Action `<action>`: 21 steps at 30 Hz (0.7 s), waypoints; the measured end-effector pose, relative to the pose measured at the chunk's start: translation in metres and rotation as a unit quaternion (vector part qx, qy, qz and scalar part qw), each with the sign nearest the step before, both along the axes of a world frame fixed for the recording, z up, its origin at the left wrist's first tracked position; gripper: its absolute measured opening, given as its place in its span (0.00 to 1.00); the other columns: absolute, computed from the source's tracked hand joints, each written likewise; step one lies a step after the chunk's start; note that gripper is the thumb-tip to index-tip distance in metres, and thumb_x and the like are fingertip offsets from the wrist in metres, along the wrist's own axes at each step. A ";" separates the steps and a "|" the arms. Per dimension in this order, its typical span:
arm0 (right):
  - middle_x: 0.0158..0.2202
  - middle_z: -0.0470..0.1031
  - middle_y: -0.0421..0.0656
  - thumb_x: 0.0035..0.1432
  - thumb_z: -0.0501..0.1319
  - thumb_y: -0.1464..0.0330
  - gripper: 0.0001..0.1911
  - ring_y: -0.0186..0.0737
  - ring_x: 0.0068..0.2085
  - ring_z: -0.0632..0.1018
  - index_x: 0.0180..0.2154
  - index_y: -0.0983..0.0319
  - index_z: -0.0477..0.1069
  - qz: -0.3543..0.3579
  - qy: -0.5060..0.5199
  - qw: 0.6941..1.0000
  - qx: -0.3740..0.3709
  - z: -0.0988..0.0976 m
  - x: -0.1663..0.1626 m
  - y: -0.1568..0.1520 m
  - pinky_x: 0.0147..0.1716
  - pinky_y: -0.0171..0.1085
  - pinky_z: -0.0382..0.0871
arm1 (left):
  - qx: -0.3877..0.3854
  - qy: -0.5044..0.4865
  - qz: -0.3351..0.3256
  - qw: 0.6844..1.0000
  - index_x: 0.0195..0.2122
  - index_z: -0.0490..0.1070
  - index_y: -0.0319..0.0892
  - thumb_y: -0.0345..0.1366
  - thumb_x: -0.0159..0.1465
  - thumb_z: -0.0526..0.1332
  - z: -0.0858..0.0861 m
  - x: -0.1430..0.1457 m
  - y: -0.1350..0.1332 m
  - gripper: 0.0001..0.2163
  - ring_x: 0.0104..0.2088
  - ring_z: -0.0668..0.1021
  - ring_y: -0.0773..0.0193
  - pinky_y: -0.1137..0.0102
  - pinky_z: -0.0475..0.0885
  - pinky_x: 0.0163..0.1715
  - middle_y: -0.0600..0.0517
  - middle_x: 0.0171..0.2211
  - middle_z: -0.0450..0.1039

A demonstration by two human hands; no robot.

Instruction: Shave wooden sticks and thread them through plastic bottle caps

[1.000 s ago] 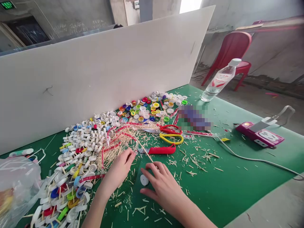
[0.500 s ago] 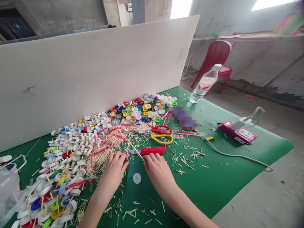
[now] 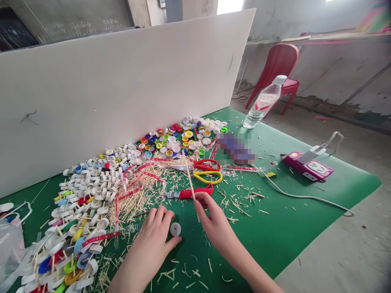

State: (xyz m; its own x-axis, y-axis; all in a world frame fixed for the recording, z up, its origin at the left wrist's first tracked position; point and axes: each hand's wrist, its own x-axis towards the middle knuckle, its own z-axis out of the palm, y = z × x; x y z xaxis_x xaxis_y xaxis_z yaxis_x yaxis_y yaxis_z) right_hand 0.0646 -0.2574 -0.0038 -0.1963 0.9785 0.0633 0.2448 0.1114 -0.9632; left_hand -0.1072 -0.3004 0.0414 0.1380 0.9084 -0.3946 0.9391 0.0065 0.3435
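The right hand (image 3: 214, 221) pinches a thin pale wooden stick (image 3: 188, 175), while the left hand (image 3: 154, 234) has thumb and fingers parted around a round white plastic cap (image 3: 175, 229) on the green surface (image 3: 275, 228), whether gripping I cannot tell. A loosely steadied cap might skid, or the slender stick snap, under off-centre pressure. Half a second ago the cap lay free between both hands.
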 end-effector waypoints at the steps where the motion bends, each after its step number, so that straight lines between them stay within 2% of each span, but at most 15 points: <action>1: 0.34 0.71 0.42 0.65 0.50 0.59 0.12 0.37 0.35 0.72 0.39 0.58 0.65 0.002 0.027 0.999 -0.019 0.001 0.000 0.000 0.36 0.38 0.70 | -0.002 0.003 -0.001 1.000 0.50 0.67 0.45 0.42 0.64 0.56 0.000 -0.001 0.000 0.14 0.53 0.66 0.50 0.56 0.66 0.51 0.45 0.51 0.66; 4: 0.32 0.69 0.40 0.63 0.52 0.58 0.10 0.35 0.33 0.72 0.36 0.58 0.63 0.014 0.097 0.994 -0.044 0.000 -0.001 -0.002 0.34 0.37 0.71 | -0.008 0.002 0.001 1.000 0.49 0.67 0.45 0.41 0.64 0.57 0.002 -0.006 0.000 0.14 0.54 0.66 0.50 0.56 0.66 0.51 0.46 0.51 0.66; 7: 0.32 0.68 0.40 0.63 0.53 0.61 0.08 0.34 0.32 0.73 0.35 0.58 0.62 0.031 0.120 0.991 -0.044 -0.002 -0.004 -0.003 0.33 0.37 0.71 | -0.012 -0.013 0.007 1.000 0.49 0.67 0.45 0.41 0.64 0.57 0.005 -0.012 -0.001 0.13 0.55 0.66 0.51 0.56 0.65 0.52 0.46 0.51 0.65; 14: 0.33 0.71 0.41 0.61 0.53 0.67 0.03 0.36 0.35 0.73 0.36 0.59 0.63 0.101 0.013 0.994 -0.031 0.000 -0.012 -0.010 0.32 0.36 0.69 | -0.010 -0.035 0.003 0.999 0.47 0.67 0.46 0.39 0.65 0.55 0.010 -0.018 -0.001 0.10 0.52 0.68 0.53 0.58 0.67 0.50 0.48 0.48 0.67; 21: 0.34 0.71 0.40 0.62 0.52 0.66 0.04 0.36 0.35 0.72 0.36 0.59 0.63 0.123 0.006 0.991 -0.046 0.002 -0.016 -0.015 0.32 0.35 0.68 | -0.020 -0.047 0.005 0.999 0.47 0.67 0.45 0.39 0.65 0.57 0.016 -0.020 0.000 0.10 0.52 0.68 0.55 0.59 0.66 0.51 0.49 0.48 0.67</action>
